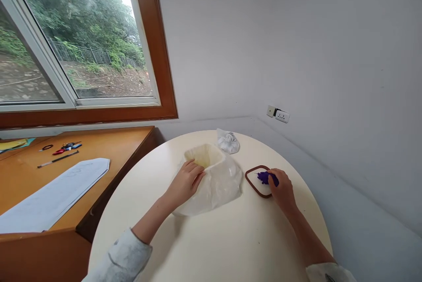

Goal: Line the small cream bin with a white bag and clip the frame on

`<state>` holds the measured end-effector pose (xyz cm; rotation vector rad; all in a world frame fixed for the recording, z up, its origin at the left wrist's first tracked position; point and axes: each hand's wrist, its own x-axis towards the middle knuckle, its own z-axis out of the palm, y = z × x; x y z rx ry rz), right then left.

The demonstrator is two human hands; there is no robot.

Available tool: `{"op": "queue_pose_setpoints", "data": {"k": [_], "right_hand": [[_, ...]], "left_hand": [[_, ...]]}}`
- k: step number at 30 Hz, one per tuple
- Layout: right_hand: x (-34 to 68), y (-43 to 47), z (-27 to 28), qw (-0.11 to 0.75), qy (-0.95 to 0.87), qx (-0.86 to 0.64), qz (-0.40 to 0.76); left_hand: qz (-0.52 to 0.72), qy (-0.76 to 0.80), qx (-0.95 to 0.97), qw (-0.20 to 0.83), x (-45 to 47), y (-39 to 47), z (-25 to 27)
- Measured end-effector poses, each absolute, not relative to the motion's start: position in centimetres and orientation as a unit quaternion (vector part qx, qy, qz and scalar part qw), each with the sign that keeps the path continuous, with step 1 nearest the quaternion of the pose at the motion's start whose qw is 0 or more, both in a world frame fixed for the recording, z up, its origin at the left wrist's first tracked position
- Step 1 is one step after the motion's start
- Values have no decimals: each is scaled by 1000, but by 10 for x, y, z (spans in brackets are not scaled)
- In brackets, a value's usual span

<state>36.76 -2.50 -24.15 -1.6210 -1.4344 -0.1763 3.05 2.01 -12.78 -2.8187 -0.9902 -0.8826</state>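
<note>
A bin stands on the round table, covered by a translucent white plastic bag whose lower part spreads over the tabletop. My left hand is at the bin's near left rim, its fingers bent over the edge and closed on the bag there. To the right lies a brown rounded-square ring, flat on the table. My right hand is closed around a crumpled dark purple bundle above the ring's right side; what the bundle is made of cannot be made out.
The round cream table stands near the wall corner. A white bundled plastic piece lies behind the bin. Left is a wooden desk with paper sheets, a pen and small items. A wall socket is at right.
</note>
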Motion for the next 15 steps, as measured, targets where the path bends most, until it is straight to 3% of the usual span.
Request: {"op": "queue_pose_setpoints", "data": {"k": [15], "right_hand": [[370,-33,-251,491,-538,-682,-71]], "left_hand": [[-433,-447,-775,-112,11,34,-157]]}}
